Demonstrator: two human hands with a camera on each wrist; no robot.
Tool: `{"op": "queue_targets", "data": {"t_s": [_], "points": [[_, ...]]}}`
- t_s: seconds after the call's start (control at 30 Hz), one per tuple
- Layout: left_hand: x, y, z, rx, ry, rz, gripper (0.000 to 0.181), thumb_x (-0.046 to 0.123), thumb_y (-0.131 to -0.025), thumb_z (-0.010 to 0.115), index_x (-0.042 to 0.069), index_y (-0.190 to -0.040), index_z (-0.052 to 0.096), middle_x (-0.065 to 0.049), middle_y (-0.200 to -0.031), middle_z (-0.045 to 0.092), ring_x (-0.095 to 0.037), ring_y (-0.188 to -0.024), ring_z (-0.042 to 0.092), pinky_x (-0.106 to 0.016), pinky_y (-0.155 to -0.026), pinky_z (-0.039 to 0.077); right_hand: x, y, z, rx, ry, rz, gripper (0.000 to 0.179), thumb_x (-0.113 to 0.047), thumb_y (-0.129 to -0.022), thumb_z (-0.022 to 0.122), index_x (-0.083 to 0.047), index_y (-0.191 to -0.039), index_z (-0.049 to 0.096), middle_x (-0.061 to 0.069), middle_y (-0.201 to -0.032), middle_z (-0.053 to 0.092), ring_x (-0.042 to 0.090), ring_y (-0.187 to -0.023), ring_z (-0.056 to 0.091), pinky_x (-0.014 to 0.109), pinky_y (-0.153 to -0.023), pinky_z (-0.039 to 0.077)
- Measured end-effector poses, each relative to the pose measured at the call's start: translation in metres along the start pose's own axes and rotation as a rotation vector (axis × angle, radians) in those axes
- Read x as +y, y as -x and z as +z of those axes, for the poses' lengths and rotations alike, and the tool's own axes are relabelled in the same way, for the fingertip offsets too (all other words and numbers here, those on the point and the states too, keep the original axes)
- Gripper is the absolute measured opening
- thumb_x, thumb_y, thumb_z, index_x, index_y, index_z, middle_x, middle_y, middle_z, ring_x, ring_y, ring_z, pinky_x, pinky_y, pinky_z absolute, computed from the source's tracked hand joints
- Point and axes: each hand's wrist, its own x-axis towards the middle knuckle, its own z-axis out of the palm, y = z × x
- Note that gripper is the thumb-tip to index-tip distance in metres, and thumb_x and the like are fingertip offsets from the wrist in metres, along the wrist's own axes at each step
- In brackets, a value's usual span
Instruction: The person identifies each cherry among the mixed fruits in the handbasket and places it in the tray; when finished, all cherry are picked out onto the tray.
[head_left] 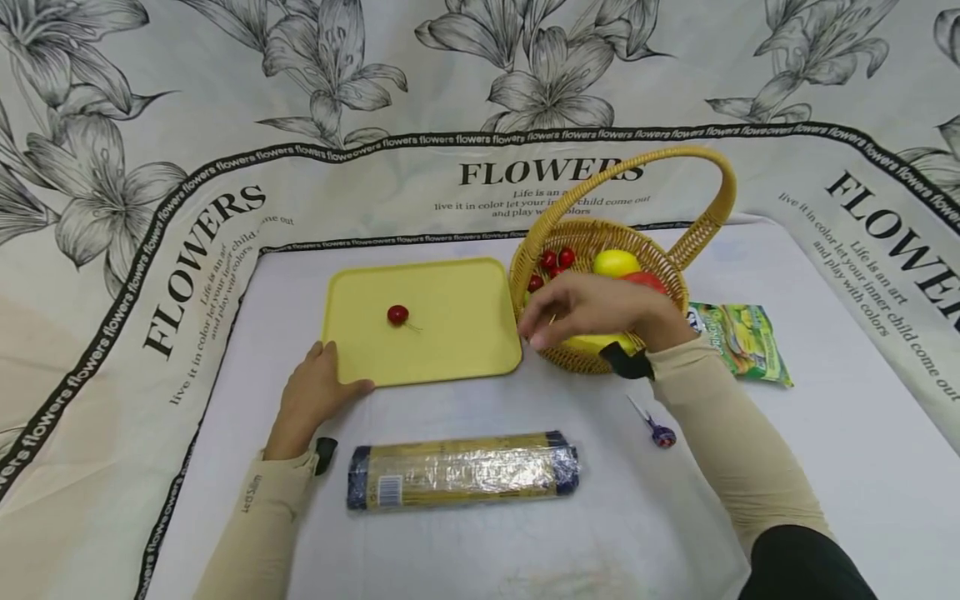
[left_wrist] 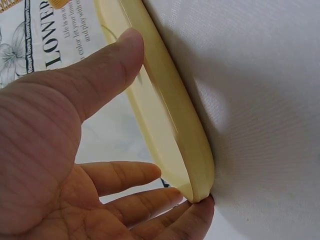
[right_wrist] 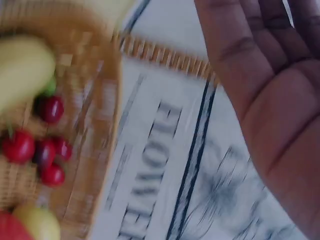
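A yellow tray (head_left: 465, 325) lies flat with one red cherry (head_left: 397, 315) and its stem on it. My left hand (head_left: 313, 390) holds the tray's near left corner, thumb (left_wrist: 112, 65) along the near rim and fingertips at the outside of the corner. Over the left front of a wicker basket (head_left: 573, 361) hovers my right hand (head_left: 600, 307), fingers pointing toward the tray and nothing seen in them. Cherries (right_wrist: 19, 146), a banana (right_wrist: 22, 70), a yellow lemon (head_left: 617, 263) and a red fruit (head_left: 645, 282) lie inside the basket.
A film-wrapped roll (head_left: 461, 472) with dark blue ends lies in front of the tray. To the right are a lollipop (head_left: 662, 435) and a green snack bag (head_left: 750, 342), partly behind my right arm. The basket's tall handle (head_left: 701, 154) arches over it.
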Motion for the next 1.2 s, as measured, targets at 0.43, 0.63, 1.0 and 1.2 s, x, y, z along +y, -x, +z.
{"op": "queue_targets", "data": {"t_s": [0.43,0.63,1.0,1.2], "points": [[0.001,0.001,-0.001,-0.013,0.008,-0.005,0.098,0.042,-0.086,0.076,-0.018,-0.147,0.028,-0.039,-0.150,0.030,-0.055,-0.129,0.044,-0.062,-0.104,0.042,0.076,-0.039,-0.058,0.561,-0.194,0.383,0.044,-0.020,-0.098,0.064,-0.008,-0.140,0.055,0.014,-0.139,0.057,0.039,-0.115,0.062,0.050,-0.106,0.046],[0.001,0.001,-0.002,-0.015,0.011,-0.003,0.098,0.041,-0.087,0.075,-0.018,-0.147,0.026,-0.040,-0.153,0.024,-0.056,-0.134,0.038,-0.062,-0.108,0.038,0.098,-0.058,-0.061,0.650,-0.249,0.414,0.040,-0.011,-0.096,0.066,-0.002,-0.134,0.059,0.016,-0.138,0.057,0.026,-0.108,0.062,0.044,-0.101,0.051],[0.000,0.002,0.000,-0.018,0.014,-0.006,0.098,0.042,-0.087,0.075,-0.018,-0.147,0.026,-0.040,-0.153,0.023,-0.057,-0.135,0.036,-0.062,-0.109,0.037,0.121,-0.070,-0.052,0.671,-0.095,0.504,0.037,-0.017,-0.088,0.077,-0.006,-0.123,0.070,0.017,-0.121,0.069,0.023,-0.097,0.068,0.034,-0.082,0.057],[0.001,0.002,-0.001,-0.009,0.004,-0.002,0.097,0.041,-0.087,0.076,-0.018,-0.147,0.027,-0.041,-0.153,0.024,-0.057,-0.134,0.037,-0.062,-0.108,0.037,0.126,-0.075,-0.052,0.703,-0.031,0.489,0.035,-0.015,-0.086,0.078,-0.004,-0.119,0.072,0.018,-0.119,0.069,0.026,-0.100,0.067,0.035,-0.086,0.055]]}}
